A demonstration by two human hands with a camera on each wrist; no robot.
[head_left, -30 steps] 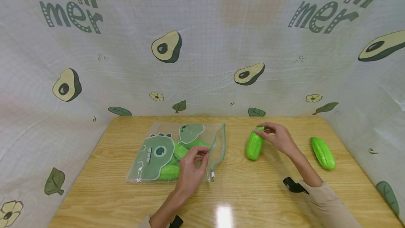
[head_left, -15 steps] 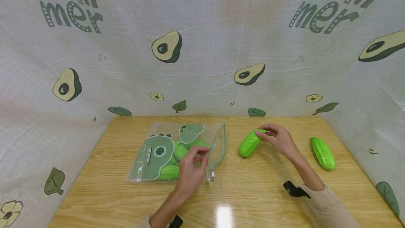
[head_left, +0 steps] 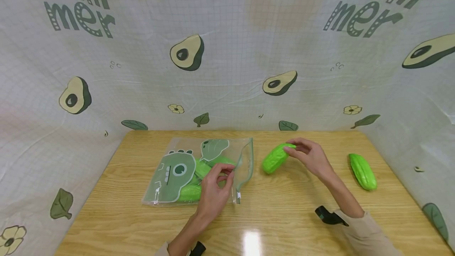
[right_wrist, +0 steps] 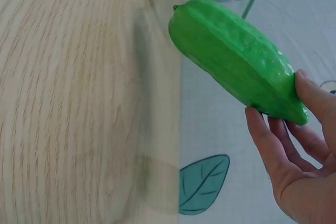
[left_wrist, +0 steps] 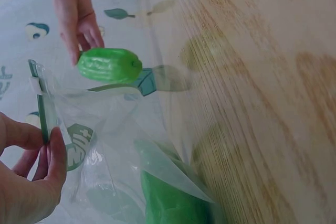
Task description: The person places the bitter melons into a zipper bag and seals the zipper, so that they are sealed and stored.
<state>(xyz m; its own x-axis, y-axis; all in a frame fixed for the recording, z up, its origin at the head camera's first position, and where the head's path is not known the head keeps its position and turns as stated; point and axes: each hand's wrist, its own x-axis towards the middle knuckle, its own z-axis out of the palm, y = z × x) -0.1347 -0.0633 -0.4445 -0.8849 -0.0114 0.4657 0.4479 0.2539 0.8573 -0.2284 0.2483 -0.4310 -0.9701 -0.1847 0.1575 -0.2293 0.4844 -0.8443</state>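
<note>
My right hand holds a bright green bitter melon by one end, between thumb and fingers. Tilted, the melon is raised above the table, its free end pointing toward the bag. In the right wrist view the bumpy bitter melon shows its ridges and a small stem. My left hand pinches the rim of a clear zip bag with a dinosaur print. Its green zip edge stands parted in the left wrist view. Several green bitter melons lie inside the bag, partly hidden by the print and my hand.
Another bitter melon lies on the wooden table at the right. A white slider sits at the bag's near corner. Behind and at the sides hangs a pale cloth printed with avocados.
The bitter melon in my right hand has swung from nearly upright to a slant, its lower end moving left toward the bag's opening. My left hand and the bag look unmoved.
</note>
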